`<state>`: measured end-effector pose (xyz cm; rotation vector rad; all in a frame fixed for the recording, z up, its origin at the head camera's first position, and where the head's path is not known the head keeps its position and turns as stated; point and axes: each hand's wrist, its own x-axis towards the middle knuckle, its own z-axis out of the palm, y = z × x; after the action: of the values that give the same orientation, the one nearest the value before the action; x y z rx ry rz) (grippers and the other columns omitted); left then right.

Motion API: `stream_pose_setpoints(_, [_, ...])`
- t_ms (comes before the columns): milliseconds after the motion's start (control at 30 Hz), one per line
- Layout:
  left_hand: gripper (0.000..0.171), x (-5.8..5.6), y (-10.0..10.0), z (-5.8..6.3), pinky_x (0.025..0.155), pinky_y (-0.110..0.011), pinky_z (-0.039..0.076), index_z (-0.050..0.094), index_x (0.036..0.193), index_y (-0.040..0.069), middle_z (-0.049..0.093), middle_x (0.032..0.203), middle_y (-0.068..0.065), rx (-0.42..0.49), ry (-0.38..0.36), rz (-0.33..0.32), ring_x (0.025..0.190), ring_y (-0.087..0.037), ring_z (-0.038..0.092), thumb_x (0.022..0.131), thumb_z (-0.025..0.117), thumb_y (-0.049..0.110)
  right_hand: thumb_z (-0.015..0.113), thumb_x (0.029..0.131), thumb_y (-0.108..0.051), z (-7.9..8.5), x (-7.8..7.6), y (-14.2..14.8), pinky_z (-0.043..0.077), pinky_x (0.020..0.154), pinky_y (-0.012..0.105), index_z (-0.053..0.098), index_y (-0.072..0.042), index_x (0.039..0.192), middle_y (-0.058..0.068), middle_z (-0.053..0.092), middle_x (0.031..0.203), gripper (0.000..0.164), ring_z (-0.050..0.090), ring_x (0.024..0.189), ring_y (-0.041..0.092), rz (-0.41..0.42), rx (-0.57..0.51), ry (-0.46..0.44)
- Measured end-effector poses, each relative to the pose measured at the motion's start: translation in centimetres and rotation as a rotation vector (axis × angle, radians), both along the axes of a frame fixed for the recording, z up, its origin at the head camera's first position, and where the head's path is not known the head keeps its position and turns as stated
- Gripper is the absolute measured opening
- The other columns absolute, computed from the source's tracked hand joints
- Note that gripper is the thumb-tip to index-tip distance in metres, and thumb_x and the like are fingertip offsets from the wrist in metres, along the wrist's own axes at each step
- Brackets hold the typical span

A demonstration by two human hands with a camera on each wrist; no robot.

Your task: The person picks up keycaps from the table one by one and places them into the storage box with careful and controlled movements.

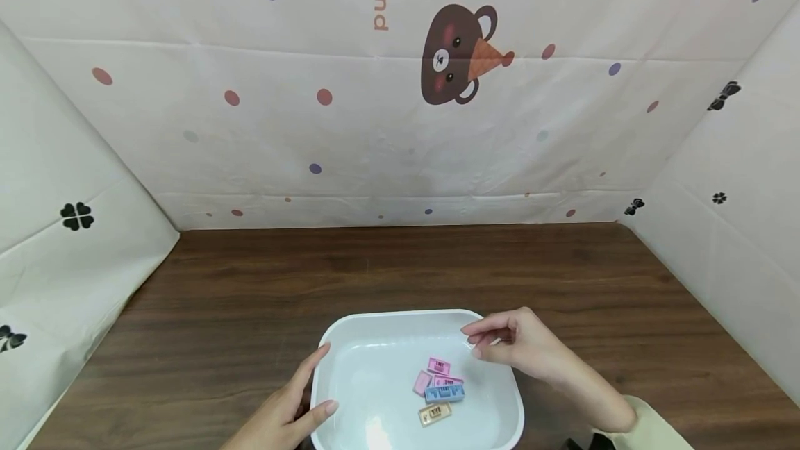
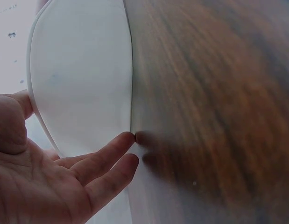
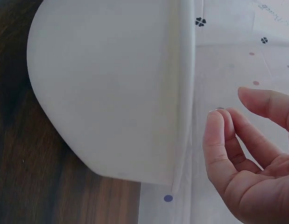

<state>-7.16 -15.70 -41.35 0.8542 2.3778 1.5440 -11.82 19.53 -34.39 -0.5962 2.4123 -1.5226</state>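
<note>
A white plastic tray (image 1: 375, 339) sits at the front of the table. My left hand (image 1: 287, 401) grips its left edge, thumb over the rim and fingers along the outer wall, as the left wrist view shows. Above the tray's far right corner hovers my right hand (image 1: 515, 342), its fingers loosely bent, thumb apart, nothing visible between them. Inside the tray lie several small printed rectangular pieces: a pink piece (image 1: 439, 366) at the back, more pink ones, a blue piece (image 1: 444, 393) and a beige piece (image 1: 435, 414) nearest me. Their exact kind is too small to tell.
The tray stands on a dark wooden table (image 1: 400, 266). White printed cloth (image 1: 375, 137) hangs behind it, and cloth walls flank it on the left (image 1: 81, 255) and right (image 1: 744, 242).
</note>
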Motion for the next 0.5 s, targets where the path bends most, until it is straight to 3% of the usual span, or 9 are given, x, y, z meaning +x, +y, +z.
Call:
stream_pose_setpoints(133, [0.064, 0.0, 0.0, 0.0, 0.058, -0.023, 0.048, 0.012, 0.141, -0.002, 0.059, 0.086, -0.007, 0.007, -0.013, -0.004, 0.071, -0.002, 0.057, 0.093, 0.052, 0.012, 0.068, 0.08, -0.008, 0.1, -0.1, 0.4, 0.049, 0.063, 0.021, 0.064, 0.01, 0.101, 0.021, 0.065, 0.089, 0.029, 0.059, 0.074, 0.007, -0.05, 0.0, -0.017])
stream_pose_setpoints(300, [0.064, 0.0, 0.0, 0.0, 0.058, -0.023, 0.048, 0.012, 0.141, -0.002, 0.06, 0.085, -0.007, 0.012, -0.02, -0.009, 0.071, -0.002, 0.057, 0.093, 0.052, 0.012, 0.069, 0.08, -0.01, 0.2, -0.2, 1.1, 0.043, 0.046, 0.018, 0.062, 0.011, 0.104, 0.019, 0.064, 0.088, 0.033, 0.056, 0.068, 0.005, -0.114, 0.013, -0.048])
stream_pose_setpoints(367, [0.064, 0.0, 0.0, 0.0, 0.058, -0.023, 0.048, 0.012, 0.141, -0.002, 0.06, 0.085, -0.006, 0.014, -0.019, -0.01, 0.071, -0.002, 0.057, 0.093, 0.051, 0.012, 0.069, 0.079, -0.01, 0.1, -0.2, 1.4, 0.044, 0.047, 0.018, 0.062, 0.012, 0.104, 0.02, 0.064, 0.088, 0.034, 0.057, 0.069, 0.005, -0.139, 0.018, -0.052])
stream_pose_setpoints(500, [0.064, 0.0, 0.0, 0.0, 0.058, -0.023, 0.048, 0.012, 0.141, -0.003, 0.06, 0.084, -0.005, 0.007, -0.027, -0.013, 0.071, -0.002, 0.057, 0.093, 0.051, 0.012, 0.068, 0.08, -0.009, -0.1, -0.3, 2.1, 0.051, 0.066, 0.022, 0.062, 0.012, 0.104, 0.022, 0.064, 0.091, 0.033, 0.061, 0.077, 0.006, -0.168, 0.013, -0.038])
